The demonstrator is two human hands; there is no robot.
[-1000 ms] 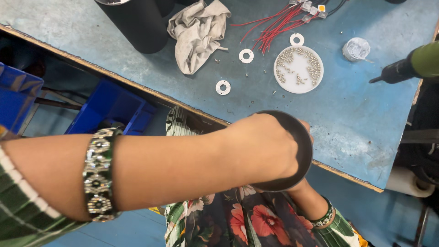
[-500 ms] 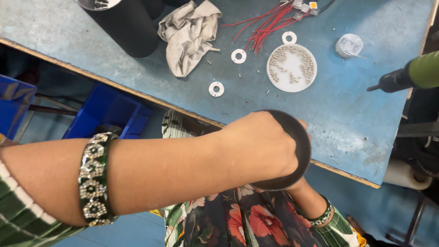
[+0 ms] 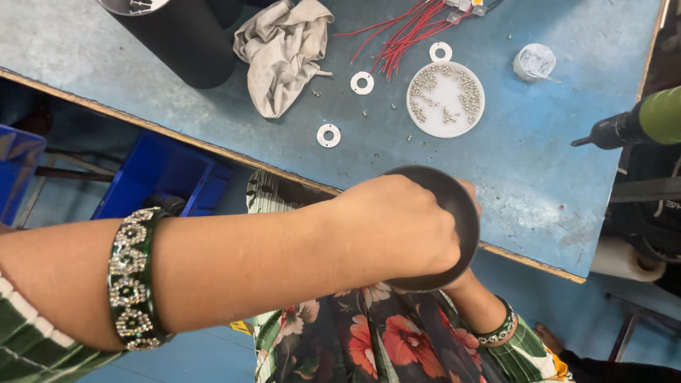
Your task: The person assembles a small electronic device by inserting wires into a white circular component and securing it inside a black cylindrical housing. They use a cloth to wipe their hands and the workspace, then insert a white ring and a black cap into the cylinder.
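- A round, dark, shallow metal disc (image 3: 454, 213) is held over the near edge of the blue desk (image 3: 553, 177), its face turned towards the camera.
- The left hand (image 3: 394, 227) is closed over its left rim, fingers wrapped behind.
- The right hand (image 3: 468, 198) lies mostly hidden behind the disc; its grip cannot be told.

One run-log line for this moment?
left hand: grips black disc | right hand: behind disc, mostly hidden | position: above blue table edge

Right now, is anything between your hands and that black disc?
Nothing visible: the left hand grips the black disc directly, and fingertips of the right hand show at its far rim, mostly hidden behind it.
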